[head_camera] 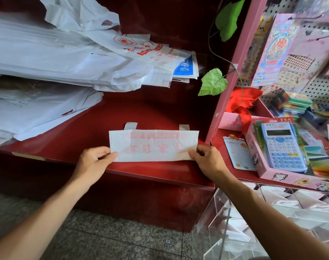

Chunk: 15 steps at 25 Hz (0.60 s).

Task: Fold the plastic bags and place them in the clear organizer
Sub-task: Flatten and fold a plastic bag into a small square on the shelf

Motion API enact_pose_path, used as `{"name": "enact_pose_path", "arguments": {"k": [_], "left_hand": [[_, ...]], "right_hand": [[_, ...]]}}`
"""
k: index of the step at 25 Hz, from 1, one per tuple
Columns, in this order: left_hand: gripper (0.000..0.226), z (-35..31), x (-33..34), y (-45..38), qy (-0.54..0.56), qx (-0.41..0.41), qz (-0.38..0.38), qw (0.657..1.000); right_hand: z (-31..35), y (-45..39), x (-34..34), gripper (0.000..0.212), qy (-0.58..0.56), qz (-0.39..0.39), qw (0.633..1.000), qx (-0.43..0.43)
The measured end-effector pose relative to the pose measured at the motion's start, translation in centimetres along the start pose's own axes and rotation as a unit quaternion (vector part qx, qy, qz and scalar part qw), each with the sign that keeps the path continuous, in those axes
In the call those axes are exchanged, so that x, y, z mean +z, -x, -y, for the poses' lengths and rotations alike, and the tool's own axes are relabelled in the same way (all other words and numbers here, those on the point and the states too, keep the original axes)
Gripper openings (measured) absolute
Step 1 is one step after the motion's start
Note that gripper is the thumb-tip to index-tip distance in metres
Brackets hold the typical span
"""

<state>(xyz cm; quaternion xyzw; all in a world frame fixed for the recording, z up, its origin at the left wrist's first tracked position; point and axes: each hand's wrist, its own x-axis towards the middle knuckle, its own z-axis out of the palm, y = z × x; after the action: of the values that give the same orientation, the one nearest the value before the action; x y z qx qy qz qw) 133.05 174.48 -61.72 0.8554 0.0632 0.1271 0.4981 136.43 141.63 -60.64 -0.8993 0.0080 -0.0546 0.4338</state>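
Both hands — left hand (96,159), right hand (206,158) — pinch the ends of the folded white red-printed plastic bag (154,145), its long axis crosswise; the clear acrylic organizer (225,222) sits below-right of it, nearer the right.

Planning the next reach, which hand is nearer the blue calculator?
Right. The right hand pinches the folded plastic bag's end nearest the blue calculator; the left hand holds the far end.

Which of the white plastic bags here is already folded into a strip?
The folded bag pinched between the left hand and right hand; the loose bags lie unfolded on the red shelf.
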Motion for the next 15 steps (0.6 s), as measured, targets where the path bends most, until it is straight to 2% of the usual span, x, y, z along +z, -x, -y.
{"name": "enact_pose_path", "arguments": {"k": [4,7,11,13,15], "left_hand": [[0.007,-0.7,0.3,0.1,0.014,-0.03,-0.046,0.998],[0.014,-0.9,0.7,0.2,-0.016,-0.039,-0.068,0.997],[0.019,-1.1,0.3,0.8,-0.026,-0.019,-0.034,0.999],[0.012,-1.3,0.3,1.0,-0.039,-0.006,-0.015,0.999],[0.016,-1.4,0.4,1.1,-0.059,0.007,-0.028,0.998]], "right_hand": [[0.1,0.1,-0.3,0.034,0.071,0.009,0.997,0.016],[0.7,-0.1,0.1,0.035,0.109,0.013,0.993,0.037],[1.1,-0.1,0.3,0.03,0.135,0.001,0.99,0.04],[1.1,-0.1,0.1,0.025,0.131,-0.003,0.991,0.033],[1.2,0.1,0.1,0.022,0.139,-0.012,0.99,0.025]]}}
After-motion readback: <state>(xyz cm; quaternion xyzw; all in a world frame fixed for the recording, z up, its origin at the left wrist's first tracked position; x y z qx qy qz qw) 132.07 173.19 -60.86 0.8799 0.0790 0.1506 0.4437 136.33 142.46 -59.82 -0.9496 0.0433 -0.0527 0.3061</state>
